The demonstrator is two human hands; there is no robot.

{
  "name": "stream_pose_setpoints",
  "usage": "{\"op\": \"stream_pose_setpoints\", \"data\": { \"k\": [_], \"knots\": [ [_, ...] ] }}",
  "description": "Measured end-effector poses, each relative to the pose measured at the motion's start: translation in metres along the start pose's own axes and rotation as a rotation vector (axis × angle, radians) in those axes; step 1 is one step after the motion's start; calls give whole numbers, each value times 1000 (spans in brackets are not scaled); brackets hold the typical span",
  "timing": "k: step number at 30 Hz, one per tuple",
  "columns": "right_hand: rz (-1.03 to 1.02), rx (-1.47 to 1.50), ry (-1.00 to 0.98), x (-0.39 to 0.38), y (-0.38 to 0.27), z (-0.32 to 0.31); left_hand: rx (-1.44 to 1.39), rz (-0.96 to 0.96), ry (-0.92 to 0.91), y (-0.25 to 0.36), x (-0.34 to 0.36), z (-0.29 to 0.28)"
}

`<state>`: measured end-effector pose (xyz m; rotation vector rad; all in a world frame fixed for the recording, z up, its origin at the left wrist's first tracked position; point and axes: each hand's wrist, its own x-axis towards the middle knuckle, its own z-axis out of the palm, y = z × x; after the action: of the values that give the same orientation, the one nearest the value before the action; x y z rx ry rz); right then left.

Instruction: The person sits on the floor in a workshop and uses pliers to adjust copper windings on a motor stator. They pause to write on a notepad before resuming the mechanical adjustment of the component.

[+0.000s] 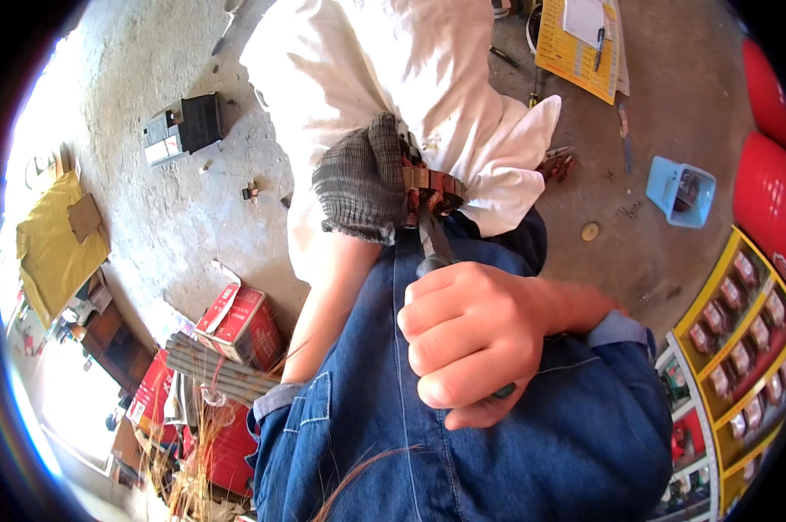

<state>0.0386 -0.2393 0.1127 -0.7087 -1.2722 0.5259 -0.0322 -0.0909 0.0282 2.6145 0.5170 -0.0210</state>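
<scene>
My left hand [356,184] wears a grey knitted glove and is closed around the side of a round part with copper-coloured bands [432,180]. The part rests over my lap on a white cloth [436,70]. My bare right hand [471,339] is in a fist around the dark handle of a hand tool with a flat grey metal end [431,237]. That metal end points away from me and meets the near side of the copper-banded part. The fist hides most of the tool, so its exact kind is unclear.
On the concrete floor at left lies a black boxy device [184,129]. A red carton [241,324] and grey rods [219,365] are near left. At right stand a light-blue plastic bin [663,184], red drums [769,187] and a yellow rack of packets [715,348]. Yellow sheets [576,52] lie far right.
</scene>
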Motion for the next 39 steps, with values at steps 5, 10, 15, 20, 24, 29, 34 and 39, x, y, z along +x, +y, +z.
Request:
{"op": "stream_pose_setpoints", "data": {
  "k": [5, 10, 15, 20, 24, 29, 34, 39],
  "knots": [
    [-13, -166, -187, -4, 14, 19, 111, -111, -84, -1, 27, -7],
    [79, 63, 173, 4, 8, -32, -15, -87, -106, -16, 29, 0],
    [427, 394, 1105, 9, 53, -100, -76, -103, -93, -6, 28, -8],
    [603, 619, 1036, -17, 93, -126, 72, 101, -74, -20, 21, 1],
    [758, 669, 1114, -21, 124, -136, 75, 234, 20, -20, 17, 1],
    [818, 722, 1141, -30, 146, -141, 3, 264, 78, -29, 17, 9],
    [904, 735, 1138, -39, 152, -141, -119, 183, 6, -21, 18, 1],
    [791, 687, 1107, -16, 118, -126, -87, 40, -28, -16, 22, 0]
  ]
}}
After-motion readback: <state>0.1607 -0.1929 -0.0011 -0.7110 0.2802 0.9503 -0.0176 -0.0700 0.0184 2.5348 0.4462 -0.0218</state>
